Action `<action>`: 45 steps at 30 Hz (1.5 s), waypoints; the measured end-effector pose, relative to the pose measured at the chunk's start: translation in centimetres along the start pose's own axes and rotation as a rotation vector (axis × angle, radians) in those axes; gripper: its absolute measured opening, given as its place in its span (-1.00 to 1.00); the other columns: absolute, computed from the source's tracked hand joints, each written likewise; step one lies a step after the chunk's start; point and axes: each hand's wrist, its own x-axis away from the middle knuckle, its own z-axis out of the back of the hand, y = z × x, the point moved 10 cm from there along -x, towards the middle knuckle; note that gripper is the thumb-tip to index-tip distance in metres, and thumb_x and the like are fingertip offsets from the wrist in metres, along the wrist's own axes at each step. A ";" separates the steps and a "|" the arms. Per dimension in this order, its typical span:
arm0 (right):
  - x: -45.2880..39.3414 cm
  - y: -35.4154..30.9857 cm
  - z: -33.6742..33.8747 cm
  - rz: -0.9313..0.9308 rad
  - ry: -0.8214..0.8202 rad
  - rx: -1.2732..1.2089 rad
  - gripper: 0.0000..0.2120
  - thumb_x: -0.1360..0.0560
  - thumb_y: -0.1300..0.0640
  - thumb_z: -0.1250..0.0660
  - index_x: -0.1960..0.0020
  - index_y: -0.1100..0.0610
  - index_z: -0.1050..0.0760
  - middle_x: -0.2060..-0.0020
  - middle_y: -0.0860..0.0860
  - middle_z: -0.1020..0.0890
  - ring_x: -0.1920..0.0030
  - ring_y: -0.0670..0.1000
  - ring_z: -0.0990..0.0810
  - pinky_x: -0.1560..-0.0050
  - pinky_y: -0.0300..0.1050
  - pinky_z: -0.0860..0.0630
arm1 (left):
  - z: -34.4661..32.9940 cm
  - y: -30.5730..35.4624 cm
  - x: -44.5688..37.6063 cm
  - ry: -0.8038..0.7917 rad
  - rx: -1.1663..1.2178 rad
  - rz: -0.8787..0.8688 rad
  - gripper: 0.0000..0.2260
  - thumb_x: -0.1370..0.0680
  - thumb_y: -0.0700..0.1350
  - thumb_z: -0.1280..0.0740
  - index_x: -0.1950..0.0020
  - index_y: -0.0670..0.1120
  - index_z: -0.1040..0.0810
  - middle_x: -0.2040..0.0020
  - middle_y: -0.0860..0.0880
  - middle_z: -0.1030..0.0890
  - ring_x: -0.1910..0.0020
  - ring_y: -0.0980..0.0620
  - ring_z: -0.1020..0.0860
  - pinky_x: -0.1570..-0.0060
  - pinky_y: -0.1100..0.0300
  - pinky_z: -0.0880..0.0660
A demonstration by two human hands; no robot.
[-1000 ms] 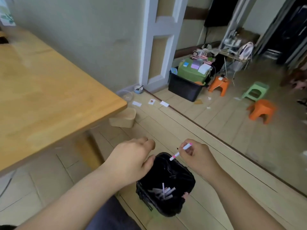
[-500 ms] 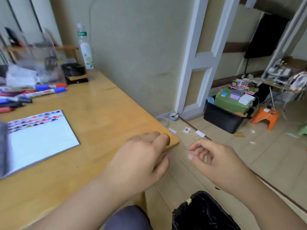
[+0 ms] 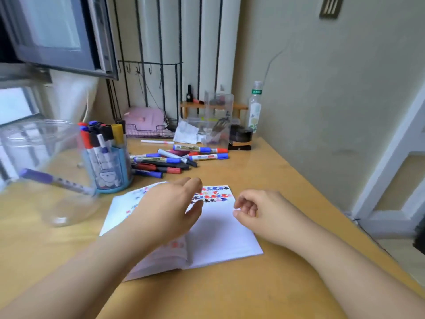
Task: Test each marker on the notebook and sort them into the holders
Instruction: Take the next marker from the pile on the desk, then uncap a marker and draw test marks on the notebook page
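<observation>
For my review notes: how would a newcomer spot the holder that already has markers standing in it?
Start at the open notebook in the middle of the wooden table and look to its far left corner. There stands a blue cup packed with upright markers. The clear tub on its left holds only one purple marker lying slanted.

The labels on the markers (image 3: pixel 174 157) and the bottle (image 3: pixel 254 109) are too blurred to read.
</observation>
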 end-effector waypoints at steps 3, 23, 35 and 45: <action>-4.1 -0.9 -2.4 0.021 -0.038 0.025 -0.96 -0.48 0.09 -0.34 0.08 0.04 -0.54 0.36 -0.16 -0.50 0.33 -0.17 -0.46 0.16 -0.19 -0.48 | -1.1 -4.4 -0.2 -0.039 -0.027 0.129 -0.79 -0.54 0.00 -0.21 -0.14 -0.03 -0.41 0.00 0.04 -0.52 0.04 -0.06 -0.51 0.21 0.14 -0.36; -22.8 -0.8 -11.3 0.055 0.002 0.318 -0.72 -0.58 0.15 -0.20 -0.27 0.13 -0.46 -0.20 0.10 -0.40 -0.27 0.12 -0.31 -0.28 -0.03 -0.31 | -3.3 -10.4 1.0 0.129 0.031 0.244 -0.75 -0.46 0.00 -0.09 0.14 -0.10 -0.49 0.26 -0.01 -0.53 0.29 -0.09 -0.52 0.42 0.08 -0.45; -16.4 -2.1 -2.7 0.039 0.267 -0.052 -0.88 -0.53 0.07 -0.31 -0.01 0.09 -0.54 0.14 -0.07 -0.53 0.11 -0.09 -0.47 0.16 -0.27 -0.33 | -2.5 -9.5 1.1 0.175 0.057 0.207 -0.76 -0.45 -0.03 -0.10 0.13 -0.12 -0.50 0.27 -0.03 -0.53 0.30 -0.12 -0.52 0.39 0.03 -0.48; -6.4 -5.0 0.7 0.225 0.317 -0.352 -0.73 -0.51 -0.10 -0.20 -0.17 -0.14 -0.51 0.22 -0.27 -0.56 0.16 -0.29 -0.52 0.10 -0.46 -0.37 | -1.3 -8.9 1.6 0.234 0.124 0.199 -0.73 -0.49 0.01 -0.11 0.04 -0.11 -0.51 0.19 0.03 -0.56 0.27 -0.01 -0.54 0.27 0.25 -0.29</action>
